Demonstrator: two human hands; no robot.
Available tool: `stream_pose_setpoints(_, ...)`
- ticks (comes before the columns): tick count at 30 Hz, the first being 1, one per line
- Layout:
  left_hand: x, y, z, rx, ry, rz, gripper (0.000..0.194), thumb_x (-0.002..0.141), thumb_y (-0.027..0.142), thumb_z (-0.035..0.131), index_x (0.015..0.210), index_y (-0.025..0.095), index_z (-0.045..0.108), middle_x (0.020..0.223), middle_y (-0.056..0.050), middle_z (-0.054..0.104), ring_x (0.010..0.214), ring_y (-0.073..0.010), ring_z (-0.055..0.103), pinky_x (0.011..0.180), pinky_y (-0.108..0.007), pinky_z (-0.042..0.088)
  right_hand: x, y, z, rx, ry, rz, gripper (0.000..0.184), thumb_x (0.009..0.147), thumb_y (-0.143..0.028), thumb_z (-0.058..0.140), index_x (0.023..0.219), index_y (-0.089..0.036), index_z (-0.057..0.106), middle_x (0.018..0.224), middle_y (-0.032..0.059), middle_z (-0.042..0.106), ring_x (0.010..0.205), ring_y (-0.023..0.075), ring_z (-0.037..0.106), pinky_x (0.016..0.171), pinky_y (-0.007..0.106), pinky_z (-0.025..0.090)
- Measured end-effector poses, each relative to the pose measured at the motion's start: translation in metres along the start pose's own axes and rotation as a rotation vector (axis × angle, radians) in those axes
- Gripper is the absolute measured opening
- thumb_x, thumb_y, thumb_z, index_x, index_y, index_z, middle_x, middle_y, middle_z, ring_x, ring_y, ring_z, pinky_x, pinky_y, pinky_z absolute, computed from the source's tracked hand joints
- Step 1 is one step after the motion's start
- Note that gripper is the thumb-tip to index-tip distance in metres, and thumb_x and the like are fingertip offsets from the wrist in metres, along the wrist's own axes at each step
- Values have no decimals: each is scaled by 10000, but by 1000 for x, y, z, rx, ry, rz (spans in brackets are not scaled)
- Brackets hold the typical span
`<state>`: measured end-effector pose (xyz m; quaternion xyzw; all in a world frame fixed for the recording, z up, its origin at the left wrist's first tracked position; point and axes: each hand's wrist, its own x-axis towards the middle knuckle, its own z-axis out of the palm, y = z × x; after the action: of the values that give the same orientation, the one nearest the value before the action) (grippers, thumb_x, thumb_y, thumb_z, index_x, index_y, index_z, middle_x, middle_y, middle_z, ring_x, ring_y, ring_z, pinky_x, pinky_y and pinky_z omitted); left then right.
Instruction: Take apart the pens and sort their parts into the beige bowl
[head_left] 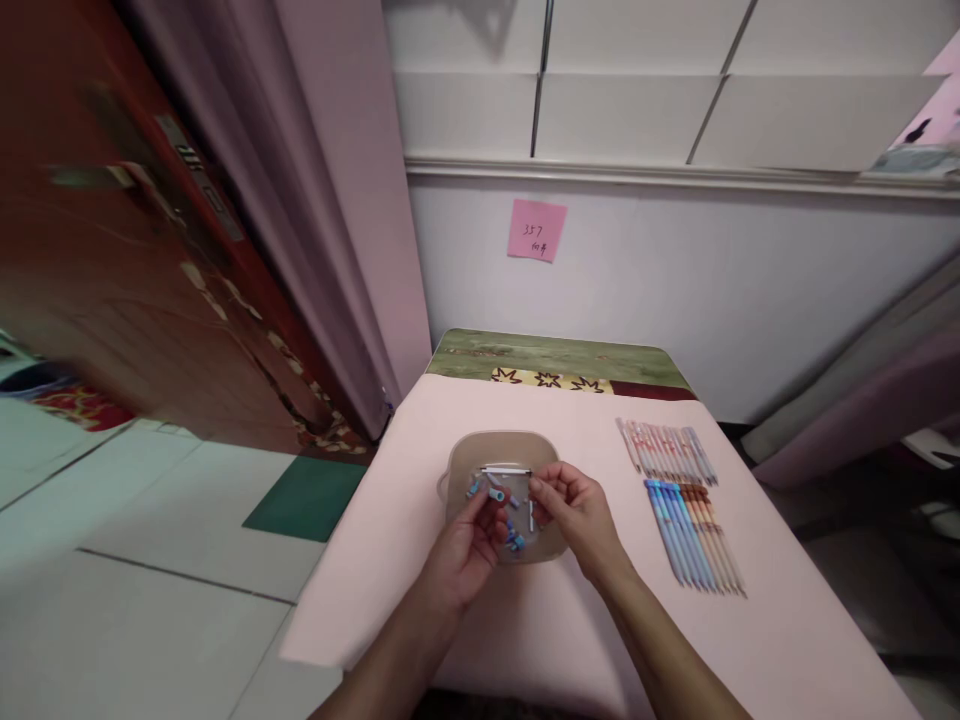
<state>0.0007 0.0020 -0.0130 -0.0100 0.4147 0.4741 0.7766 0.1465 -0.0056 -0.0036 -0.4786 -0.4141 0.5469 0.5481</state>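
Observation:
My left hand [472, 545] is closed over a plastic tub and pinches a short light-blue pen part [496, 494], a small tube with its open end showing. At the tub's right side, my right hand [574, 510] has thumb and fingertips pinched at the dark-tipped right end of a thin white pen refill [506, 470], which lies nearly level. Beneath both hands is the beige tub [501, 440]. It contains several small blue pen parts [516, 541] and another white stick [531, 515]. My fingers cover some of the contents.
Right of the tub, blue and brown pens [694, 540] lie in a row on the pink tablecloth [397, 500]. Behind them is a row of pinkish pens [666, 450]. A pink note [537, 230] is on the wall. A wooden door [187, 300] and curtain stand left.

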Motion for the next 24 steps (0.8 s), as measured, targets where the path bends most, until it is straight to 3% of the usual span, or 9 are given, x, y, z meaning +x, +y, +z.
stream_pose_setpoints(6, -4, 19, -1, -42, -36, 46, 140, 886, 148, 517, 843, 75, 628, 686, -64, 681, 490, -84, 590, 423, -159, 480, 1, 1, -10, -219, 68, -96, 294, 775, -458, 637, 770, -171, 577, 577, -28, 566, 492, 110, 533, 479, 206, 391)
stream_pose_setpoints(9, -5, 32, -3, -71, -36, 114, 144, 892, 162, 510, 837, 87, 620, 700, -56, 678, 498, -79, 583, 416, -152, 469, 5, 3, -24, -569, 128, -198, 239, 821, -413, 582, 749, -185, 592, 585, -22, 579, 518, 122, 538, 516, 217, 386)
stream_pose_setpoints(13, -2, 35, -11, -45, -19, 87, 152, 891, 180, 517, 838, 84, 621, 670, -46, 662, 478, -74, 561, 396, -155, 455, 11, 7, -33, -1002, 155, -307, 154, 839, -303, 543, 757, -200, 623, 703, 9, 643, 643, 152, 587, 608, 235, 387)
stream_pose_setpoints(20, -4, 39, -19, -49, -30, 108, 133, 878, 188, 540, 847, 88, 624, 670, -43, 659, 483, -77, 553, 398, -159, 450, 21, 15, -26, -1260, 44, -242, 172, 874, -240, 502, 882, -226, 672, 857, 30, 675, 775, 154, 619, 697, 223, 403)
stream_pose_setpoints(24, -8, 47, -19, -64, -13, 148, 116, 875, 183, 542, 851, 98, 616, 683, -41, 663, 481, -76, 543, 393, -161, 441, 35, 19, -16, -1472, -91, -158, 213, 896, -241, 476, 917, -227, 687, 925, 53, 688, 829, 161, 634, 707, 224, 419)
